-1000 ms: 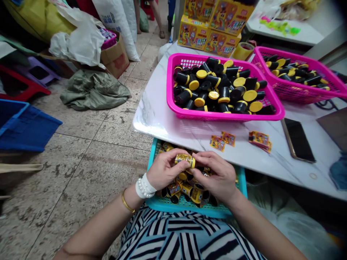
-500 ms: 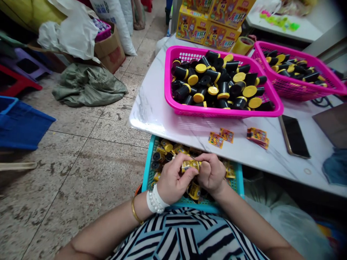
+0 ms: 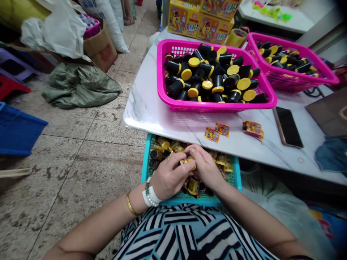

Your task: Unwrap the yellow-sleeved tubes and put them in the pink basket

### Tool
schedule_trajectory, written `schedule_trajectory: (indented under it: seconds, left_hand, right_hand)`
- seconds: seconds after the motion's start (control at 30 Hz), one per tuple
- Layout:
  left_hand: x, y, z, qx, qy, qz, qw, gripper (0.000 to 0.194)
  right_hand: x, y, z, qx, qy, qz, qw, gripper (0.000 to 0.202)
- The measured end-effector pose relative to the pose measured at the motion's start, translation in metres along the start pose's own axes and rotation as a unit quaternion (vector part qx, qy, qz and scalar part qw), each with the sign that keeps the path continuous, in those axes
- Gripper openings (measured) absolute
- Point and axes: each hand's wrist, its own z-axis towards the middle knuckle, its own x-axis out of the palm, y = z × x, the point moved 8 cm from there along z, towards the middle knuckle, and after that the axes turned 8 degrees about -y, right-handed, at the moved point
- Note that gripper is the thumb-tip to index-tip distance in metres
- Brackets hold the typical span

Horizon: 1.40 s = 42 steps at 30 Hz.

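Both hands meet above a turquoise basket (image 3: 237, 173) in the lap. My left hand (image 3: 170, 175) is curled round a small canister with a yellow printed label (image 3: 187, 161); most of it is hidden by the fingers. My right hand (image 3: 207, 168) closes on the canister's far side, its fingertips touching the label. Under the hands, the basket holds several black canisters wrapped in yellow labels, such as a labelled canister (image 3: 193, 186). On the table edge just beyond lie loose printed labels (image 3: 212, 134) and a small label stack (image 3: 253, 130).
A pink basket (image 3: 217, 105) of black canisters with yellow lids stands on the marbled table (image 3: 141, 108), a second pink basket (image 3: 295, 85) behind it. Also there are a phone (image 3: 287, 126), tape roll (image 3: 236, 37) and yellow boxes (image 3: 184, 21). A blue crate (image 3: 21, 130) sits on the floor.
My left hand has rolled over, its back now facing up, and the canister has turned with it. My right fingers have shifted round the canister. The whole view has moved slightly.
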Motion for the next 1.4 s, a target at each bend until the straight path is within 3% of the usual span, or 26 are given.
schedule_trajectory:
  seconds: [0.07, 0.17, 0.3, 0.37, 0.47, 0.53, 0.6, 0.67, 0.8, 0.93, 1.0, 1.03, 1.1, 1.2, 1.27, 1.4]
  left_hand:
    - [-0.005, 0.001, 0.006, -0.045, -0.022, -0.032, 0.998, 0.031]
    - [-0.010, 0.012, 0.010, -0.172, -0.035, -0.100, 0.980, 0.023]
    - [-0.007, 0.028, 0.004, -0.321, -0.026, -0.246, 0.914, 0.024]
    - [-0.003, 0.034, 0.000, -0.364, -0.026, -0.304, 0.880, 0.023]
    - [0.001, 0.045, -0.006, -0.424, -0.041, -0.347, 0.836, 0.024]
    - [0.002, 0.048, -0.007, -0.438, -0.053, -0.354, 0.825, 0.027]
    - [0.000, 0.047, -0.003, -0.415, -0.057, -0.335, 0.844, 0.029]
    - [-0.005, 0.041, 0.005, -0.358, -0.056, -0.276, 0.890, 0.027]
    - [-0.018, 0.017, 0.020, -0.160, -0.050, -0.075, 0.983, 0.022]
    - [-0.017, -0.003, 0.022, 0.031, -0.037, 0.030, 0.998, 0.026]
    - [-0.015, -0.002, 0.021, 0.032, -0.027, 0.012, 0.999, 0.030]
    - [-0.015, 0.003, 0.021, -0.001, -0.022, -0.011, 1.000, 0.037]
    - [-0.014, 0.016, 0.019, -0.111, -0.010, -0.069, 0.991, 0.045]
    - [-0.012, 0.030, 0.009, -0.254, 0.015, -0.121, 0.959, 0.031]
    - [-0.016, 0.026, 0.009, -0.237, 0.013, -0.112, 0.965, 0.022]
    - [-0.024, 0.005, 0.018, -0.044, -0.008, -0.064, 0.997, 0.028]
  right_hand:
    - [-0.001, -0.004, -0.002, 0.028, 0.031, 0.026, 0.999, 0.034]
    - [-0.007, 0.001, -0.008, 0.004, 0.056, 0.054, 0.997, 0.032]
    - [-0.018, 0.012, -0.014, -0.065, 0.051, 0.032, 0.996, 0.023]
    - [-0.022, 0.022, -0.017, -0.138, 0.028, -0.015, 0.990, 0.019]
    - [-0.023, 0.039, -0.025, -0.297, -0.005, -0.104, 0.949, 0.029]
    - [-0.022, 0.037, -0.026, -0.322, -0.016, -0.103, 0.941, 0.037]
    - [-0.023, 0.024, -0.021, -0.266, -0.019, -0.047, 0.962, 0.038]
    - [-0.024, 0.013, -0.017, -0.207, -0.023, 0.013, 0.978, 0.035]
    - [-0.023, 0.005, -0.014, -0.121, -0.008, 0.076, 0.990, 0.029]
    - [-0.021, 0.002, -0.012, -0.054, 0.022, 0.108, 0.993, 0.022]
    - [-0.022, 0.002, -0.011, -0.067, 0.016, 0.092, 0.993, 0.021]
    - [-0.024, 0.003, -0.012, -0.091, 0.004, 0.076, 0.993, 0.022]
    - [-0.028, 0.007, -0.015, -0.169, -0.026, 0.033, 0.985, 0.026]
    - [-0.028, 0.014, -0.022, -0.260, -0.040, -0.003, 0.965, 0.034]
    - [-0.026, 0.009, -0.021, -0.225, -0.026, 0.030, 0.973, 0.032]
    - [-0.013, -0.014, -0.012, -0.012, 0.040, 0.156, 0.987, 0.021]
